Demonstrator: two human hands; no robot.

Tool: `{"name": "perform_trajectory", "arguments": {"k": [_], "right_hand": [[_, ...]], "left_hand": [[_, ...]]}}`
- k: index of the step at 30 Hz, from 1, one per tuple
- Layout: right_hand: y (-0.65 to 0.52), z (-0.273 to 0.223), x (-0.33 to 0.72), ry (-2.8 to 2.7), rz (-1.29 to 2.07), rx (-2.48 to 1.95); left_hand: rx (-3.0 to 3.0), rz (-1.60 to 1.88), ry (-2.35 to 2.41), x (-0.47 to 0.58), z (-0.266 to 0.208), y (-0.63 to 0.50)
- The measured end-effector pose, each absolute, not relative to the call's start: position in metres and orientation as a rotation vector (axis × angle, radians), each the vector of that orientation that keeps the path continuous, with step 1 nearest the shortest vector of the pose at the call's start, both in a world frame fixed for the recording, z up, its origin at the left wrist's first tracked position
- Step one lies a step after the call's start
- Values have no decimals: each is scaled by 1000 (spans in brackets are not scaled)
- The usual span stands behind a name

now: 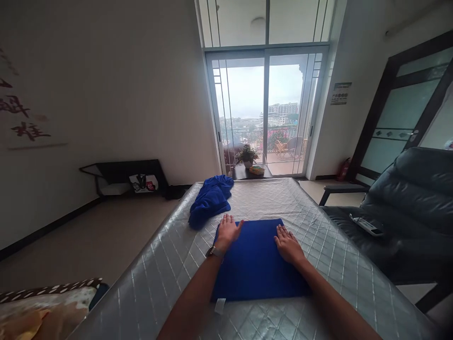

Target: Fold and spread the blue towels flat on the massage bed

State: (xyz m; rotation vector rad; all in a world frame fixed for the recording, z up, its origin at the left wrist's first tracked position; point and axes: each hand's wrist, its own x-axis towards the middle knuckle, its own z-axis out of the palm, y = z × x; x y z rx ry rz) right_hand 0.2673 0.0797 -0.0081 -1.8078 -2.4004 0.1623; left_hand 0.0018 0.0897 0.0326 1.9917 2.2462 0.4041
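A blue cloth (260,264), folded into a flat rectangle, lies on the silver quilted table cover (339,264). A small white label (220,306) sticks out at its near left corner. My left hand (228,231) rests flat on the cloth's far left corner, fingers extended and thumb out; a watch is on that wrist. On the right edge, my right hand (288,244) lies palm down with its fingers stretched forward. Beyond the left hand, a second blue cloth (211,200) sits crumpled near the table's far left edge.
A black armchair (410,222) stands close on the right, with a white device (366,225) on its seat. Past the far table edge, a small table holds a potted plant (248,156) and a tissue box (257,170). Patterned fabric (49,307) is at lower left.
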Motion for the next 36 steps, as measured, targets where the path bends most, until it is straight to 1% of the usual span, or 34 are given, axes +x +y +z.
{"name": "perform_trajectory", "arguments": {"k": [2,4,6,8,12,18,20,23,26,31,34,36], "right_hand": [[79,-7,267,-2396,144,-1802],[79,-7,269,-2424,132,-1755],[78,-7,272,-2478,130,-1709],[78,-7,274,-2514,131,-1697],[79,-6,272,-2442,152,-1758],[81,-6,268,-2392,173,-1782],[79,-4,267,-2378,139,-1773],[71,3,266,-2364,2,-1699],[55,8,267,-2383,-85,-1624],[18,-5,281,-2408,68,-1693],[4,-16,288,-2405,151,-1722],[0,-18,289,-2394,165,-1735]], "left_hand": [[2162,430,2100,50,28,90],[2392,506,1853,102,17,85],[2467,526,1717,142,6,78],[2426,506,1707,161,-3,71],[2319,474,1816,134,-8,61],[2129,404,2117,29,-7,32],[2068,384,2200,1,-8,20],[2028,360,2270,-21,-10,6],[2024,336,2288,-26,-10,2],[2021,350,2293,-24,-5,5],[2081,458,2266,2,0,5],[2207,508,2117,38,4,2]]}}
